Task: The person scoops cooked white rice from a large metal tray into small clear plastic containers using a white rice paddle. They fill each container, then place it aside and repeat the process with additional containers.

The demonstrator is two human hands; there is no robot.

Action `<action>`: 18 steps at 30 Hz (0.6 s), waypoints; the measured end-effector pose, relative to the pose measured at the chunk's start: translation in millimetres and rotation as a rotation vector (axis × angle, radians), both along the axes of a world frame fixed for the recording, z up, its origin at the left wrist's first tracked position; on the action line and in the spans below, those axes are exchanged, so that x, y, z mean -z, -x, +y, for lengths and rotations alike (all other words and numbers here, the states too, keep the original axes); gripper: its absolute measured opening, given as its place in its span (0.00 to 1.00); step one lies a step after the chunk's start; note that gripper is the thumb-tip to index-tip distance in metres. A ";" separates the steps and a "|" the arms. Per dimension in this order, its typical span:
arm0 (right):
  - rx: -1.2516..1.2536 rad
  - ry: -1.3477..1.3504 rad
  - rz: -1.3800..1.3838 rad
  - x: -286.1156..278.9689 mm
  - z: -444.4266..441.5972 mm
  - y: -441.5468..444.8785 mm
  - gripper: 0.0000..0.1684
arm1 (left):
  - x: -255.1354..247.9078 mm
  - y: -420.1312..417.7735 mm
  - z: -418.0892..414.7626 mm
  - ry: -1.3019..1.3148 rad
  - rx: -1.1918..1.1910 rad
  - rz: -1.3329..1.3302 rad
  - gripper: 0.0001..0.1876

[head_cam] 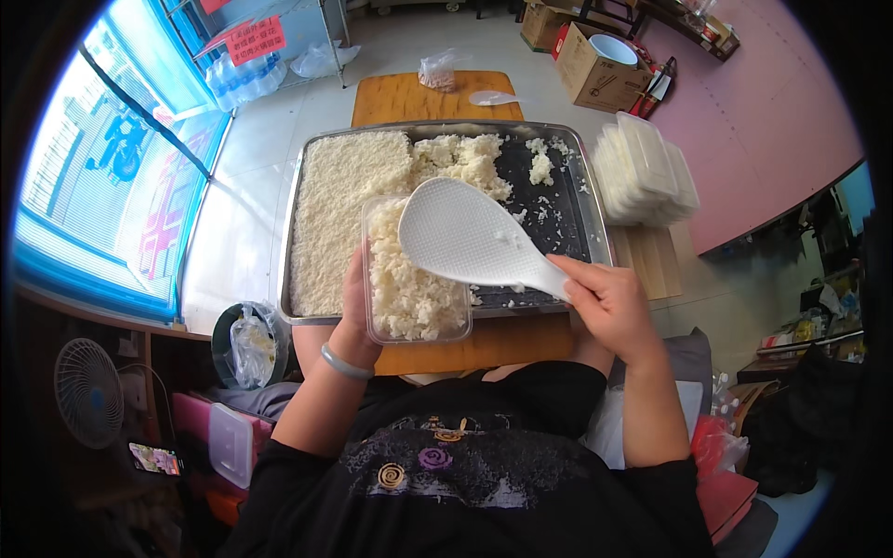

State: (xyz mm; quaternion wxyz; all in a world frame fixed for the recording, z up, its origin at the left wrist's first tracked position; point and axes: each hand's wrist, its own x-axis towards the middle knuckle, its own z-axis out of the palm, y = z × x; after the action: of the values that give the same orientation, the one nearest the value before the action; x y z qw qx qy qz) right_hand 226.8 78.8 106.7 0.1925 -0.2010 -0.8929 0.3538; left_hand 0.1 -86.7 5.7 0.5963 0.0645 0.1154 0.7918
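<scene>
My right hand (609, 304) grips the handle of a white plastic rice paddle (467, 227), whose dimpled blade hangs over the upper part of a clear plastic food container (457, 337). A few grains stick to the blade. Cooked white rice (411, 300) fills much of that container, and my left hand (354, 307) holds it by its left side. Both are above a large metal tray (593, 230). A flat, thick bed of rice (335, 209) covers the tray's left part. Looser clumps (464, 157) lie at its top middle, and scattered grains dot the dark right part.
The tray rests on a wooden table (432, 97), with a small plastic bag (437, 73) and a clear plastic spoon-like piece (494, 98) behind it. Stacked clear lids or containers (642, 167) stand at the right. A lined bin (251, 349) is at the lower left.
</scene>
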 end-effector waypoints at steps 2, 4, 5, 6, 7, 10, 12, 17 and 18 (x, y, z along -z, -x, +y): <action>-0.066 0.064 0.044 -5.5 3.9 -11.5 0.17 | -0.9 1.3 -0.1 0.001 -0.009 -0.025 0.32; -0.089 -0.043 -0.085 -15.7 0.1 -15.8 0.18 | -5.6 1.2 2.9 0.042 -0.032 -0.095 0.32; -0.100 -0.096 -0.149 -18.0 -0.6 -16.8 0.18 | -7.9 0.1 2.9 0.066 -0.038 -0.074 0.32; -0.103 -0.137 -0.135 -17.3 -2.8 -14.7 0.19 | -11.3 -1.2 3.6 0.089 -0.038 -0.054 0.33; -0.098 -0.130 -0.123 -19.0 -1.5 -16.7 0.18 | -13.0 -2.3 4.4 0.111 -0.039 -0.034 0.33; -0.078 -0.071 -0.052 -24.4 2.4 -19.0 0.18 | -7.5 -4.8 4.4 0.077 -0.038 0.032 0.33; -0.046 0.018 0.039 -22.0 0.1 -13.4 0.17 | -9.9 -5.1 5.5 0.064 0.000 0.012 0.32; -0.042 -0.057 -0.070 -10.4 -13.9 3.5 0.19 | -4.8 -5.2 9.2 0.066 0.035 0.030 0.31; -0.027 0.011 -0.040 -7.9 -11.9 -1.1 0.18 | -0.9 -3.3 8.4 0.011 0.063 0.051 0.32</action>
State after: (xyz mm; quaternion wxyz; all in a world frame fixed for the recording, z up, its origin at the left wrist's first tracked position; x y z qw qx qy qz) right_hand 227.9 66.9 114.6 0.1689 -0.1971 -0.8972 0.3573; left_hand 3.4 -78.3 6.6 0.6181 0.0848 0.1328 0.7701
